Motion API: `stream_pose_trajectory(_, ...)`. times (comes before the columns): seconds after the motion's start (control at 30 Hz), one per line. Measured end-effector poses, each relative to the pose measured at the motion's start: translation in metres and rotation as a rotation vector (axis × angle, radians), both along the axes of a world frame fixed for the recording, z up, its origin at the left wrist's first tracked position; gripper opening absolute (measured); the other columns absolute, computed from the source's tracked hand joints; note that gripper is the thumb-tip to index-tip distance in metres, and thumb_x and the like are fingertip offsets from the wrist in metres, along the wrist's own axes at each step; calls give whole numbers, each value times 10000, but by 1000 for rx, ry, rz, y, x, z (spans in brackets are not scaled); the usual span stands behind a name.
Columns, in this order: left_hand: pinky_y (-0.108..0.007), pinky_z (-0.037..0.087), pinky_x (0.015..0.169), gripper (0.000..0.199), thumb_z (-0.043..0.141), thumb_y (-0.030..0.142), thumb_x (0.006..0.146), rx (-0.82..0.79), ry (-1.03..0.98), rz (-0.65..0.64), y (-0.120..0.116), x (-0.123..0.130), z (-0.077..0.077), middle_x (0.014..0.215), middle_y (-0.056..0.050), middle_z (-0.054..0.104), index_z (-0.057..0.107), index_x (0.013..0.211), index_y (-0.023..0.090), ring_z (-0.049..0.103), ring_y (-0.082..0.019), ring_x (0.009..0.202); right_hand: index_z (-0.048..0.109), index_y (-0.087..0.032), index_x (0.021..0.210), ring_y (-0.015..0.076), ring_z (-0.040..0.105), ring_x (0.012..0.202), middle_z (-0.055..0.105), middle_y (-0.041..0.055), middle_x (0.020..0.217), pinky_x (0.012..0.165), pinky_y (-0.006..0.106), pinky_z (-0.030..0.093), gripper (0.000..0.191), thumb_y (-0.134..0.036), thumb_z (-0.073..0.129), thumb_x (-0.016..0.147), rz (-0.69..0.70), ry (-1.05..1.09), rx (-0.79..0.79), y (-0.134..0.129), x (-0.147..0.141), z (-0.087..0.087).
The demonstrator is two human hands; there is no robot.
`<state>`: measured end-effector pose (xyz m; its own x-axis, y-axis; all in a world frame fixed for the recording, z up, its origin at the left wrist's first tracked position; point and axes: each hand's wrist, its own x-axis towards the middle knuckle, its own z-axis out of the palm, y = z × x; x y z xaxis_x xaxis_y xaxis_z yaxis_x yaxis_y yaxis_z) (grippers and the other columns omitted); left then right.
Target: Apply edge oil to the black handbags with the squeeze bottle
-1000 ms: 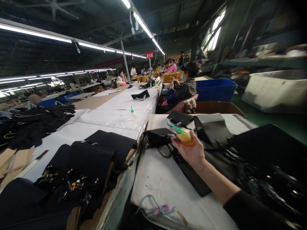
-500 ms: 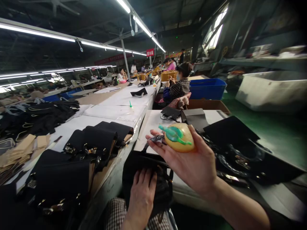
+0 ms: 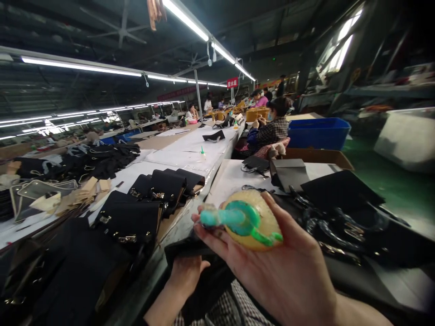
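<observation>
A yellow squeeze bottle with a green nozzle cap (image 3: 268, 215) lies in my right hand (image 3: 272, 258), which is palm up with its thumb and fingers around the bottle. The nozzle points left. Low in the view, my left hand (image 3: 186, 276) reaches into or under a black bag (image 3: 215, 283) over my lap. Its thumb shows; the other fingers are hidden by the black material. Part of the bag is covered by my right hand and wrist.
Black bags with gold clasps (image 3: 131, 217) line the left table. More black pieces with wrapped handles (image 3: 343, 185) lie at right. A small glue bottle (image 3: 203, 156) stands farther back. A co-worker (image 3: 277, 127) sits beyond, near a blue bin (image 3: 317, 132).
The view has swung left. My right hand and the bottle are nearer the camera. My left hand has gone from lying on the bag with visible fingers to having them hidden in its material.
</observation>
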<state>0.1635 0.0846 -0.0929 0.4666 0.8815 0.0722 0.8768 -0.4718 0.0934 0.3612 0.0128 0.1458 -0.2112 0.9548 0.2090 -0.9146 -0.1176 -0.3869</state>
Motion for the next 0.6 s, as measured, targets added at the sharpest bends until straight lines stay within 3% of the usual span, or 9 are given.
stream_pose_trajectory(0.07,-412,566,989,339,616,197,951,-48,10,-5,-13,0,-6,1158,-106,802,742,1263,236,722,-327,1142,721,-268,1046,325,614,1282,701,72,1251,1203,610,414,202,-428,730,923,17,32,-23,-3,-4,-2)
stream_pose_trajectory(0.17,-372,577,982,364,592,149,930,-137,51,15,-35,-6,-27,1141,-90,806,739,1251,236,736,-295,1104,718,-279,1061,319,609,1301,718,46,1257,1219,614,400,210,-399,762,895,53,50,-121,-1,-9,-20)
stream_pose_trajectory(0.27,-383,581,1000,415,515,61,910,-201,104,63,-57,-21,-47,1194,-127,784,736,1236,189,729,-297,1128,707,-293,1045,367,583,1340,729,48,1268,1169,665,451,250,-357,805,823,48,61,-385,5,-17,-46)
stream_pose_trajectory(0.33,-435,583,1002,461,466,30,905,-213,124,83,-70,-29,-51,1274,-166,742,697,1286,149,711,-324,1161,702,-277,1073,386,574,1357,728,75,1288,1135,671,487,266,-326,791,827,35,80,-565,9,-20,-59)
stream_pose_trajectory(0.47,-497,556,1021,443,453,87,948,-172,58,76,-92,-28,-33,1437,-131,639,636,1332,207,648,-345,1241,675,-204,1257,422,586,1342,680,170,1384,1059,633,563,388,-334,704,892,1,76,-685,15,-19,-65)
stream_pose_trajectory(0.53,-475,548,1013,361,475,116,953,-195,-56,185,-99,-22,-19,1348,-99,693,681,1217,249,669,-332,1199,644,-185,1350,448,588,1333,643,209,1428,994,597,613,501,-365,704,885,-2,53,-697,18,-17,-69)
stream_pose_trajectory(0.6,-431,561,934,279,488,149,957,-261,-217,331,-104,-18,-8,1138,-96,761,696,1113,249,721,-313,1066,619,-154,1399,461,581,1336,612,247,1452,962,565,638,587,-405,720,878,25,34,-704,23,-15,-79)
